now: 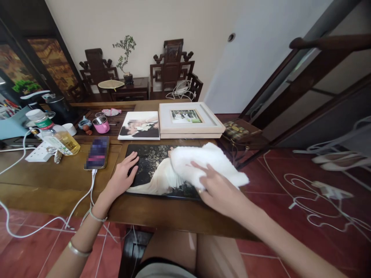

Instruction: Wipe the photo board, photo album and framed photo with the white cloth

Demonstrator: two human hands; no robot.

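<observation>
Cloth (199,160) under right hand (219,190) on photo (150,164); bottle (61,141) holds yellow liquid

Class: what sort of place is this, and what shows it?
Most likely a living room at home: carved wooden chairs against the wall, a potted plant between them, a framed photo on the table.

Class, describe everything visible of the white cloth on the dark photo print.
The white cloth is soft and fluffy, bunched into an uneven lump. It lies on the right part of the dark photo print on the wooden table, its right end reaching past the print's edge. The right hand rests on its near side, fingers stretched out.
</observation>
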